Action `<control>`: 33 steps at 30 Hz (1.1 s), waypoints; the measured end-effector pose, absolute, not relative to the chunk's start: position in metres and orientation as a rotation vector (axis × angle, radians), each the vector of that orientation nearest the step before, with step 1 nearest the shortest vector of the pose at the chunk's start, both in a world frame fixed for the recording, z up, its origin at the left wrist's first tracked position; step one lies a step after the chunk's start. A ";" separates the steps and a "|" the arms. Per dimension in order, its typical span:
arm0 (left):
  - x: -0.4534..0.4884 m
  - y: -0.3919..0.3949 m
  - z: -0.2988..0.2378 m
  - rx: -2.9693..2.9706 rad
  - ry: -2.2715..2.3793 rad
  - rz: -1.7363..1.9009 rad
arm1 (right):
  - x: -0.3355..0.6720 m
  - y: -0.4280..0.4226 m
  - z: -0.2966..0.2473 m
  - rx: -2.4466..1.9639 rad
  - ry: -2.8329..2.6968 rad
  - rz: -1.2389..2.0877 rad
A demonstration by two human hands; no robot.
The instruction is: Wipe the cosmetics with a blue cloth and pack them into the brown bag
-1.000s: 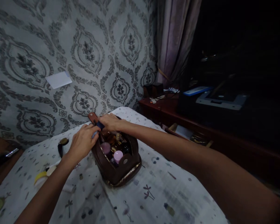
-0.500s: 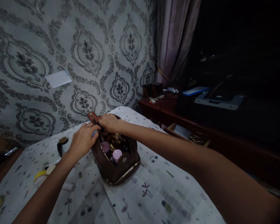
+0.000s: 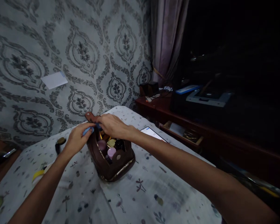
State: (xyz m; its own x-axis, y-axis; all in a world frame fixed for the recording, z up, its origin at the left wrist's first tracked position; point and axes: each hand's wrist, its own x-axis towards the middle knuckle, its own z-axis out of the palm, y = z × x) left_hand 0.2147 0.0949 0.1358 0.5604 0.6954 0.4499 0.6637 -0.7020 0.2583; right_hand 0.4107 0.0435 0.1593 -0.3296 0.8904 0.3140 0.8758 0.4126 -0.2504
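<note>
A brown zip-up cosmetic bag (image 3: 112, 174) stands open on the patterned bedsheet. Inside it are a lilac-capped container (image 3: 111, 152), a mauve round one (image 3: 102, 145), a gold-topped one (image 3: 111, 143) and a black one (image 3: 119, 144). At the bag's far left rim, my left hand (image 3: 78, 137) pinches a small light-blue object (image 3: 88, 130) whose kind I cannot make out. My right hand (image 3: 112, 125) is over the far end of the bag, its fingers closed close to the left hand. A bit of blue shows at its fingertips, but what it grips is mostly hidden.
A lit phone (image 3: 152, 133) lies on the bed behind my right forearm. Left of the bag are a black item with a round tan end (image 3: 60, 142) and a yellow-edged roll (image 3: 38, 175). An open drawer (image 3: 182, 133) juts from the dark red desk (image 3: 142, 101).
My left hand has shifted slightly left, showing more of the blue object. My right hand has lifted a little, and the phone and gold-topped container have come into sight.
</note>
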 end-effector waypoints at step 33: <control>0.205 0.049 0.131 3.018 1.610 0.718 | 0.411 0.055 0.144 -1.346 -2.360 -0.043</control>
State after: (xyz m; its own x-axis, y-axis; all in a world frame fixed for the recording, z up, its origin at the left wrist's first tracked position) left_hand 0.2055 0.0493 0.1309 0.5069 0.6998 0.5033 0.8421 -0.5269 -0.1155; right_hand 0.4107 0.0548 0.1435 -0.4423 0.8156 0.3731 0.8287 0.5307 -0.1776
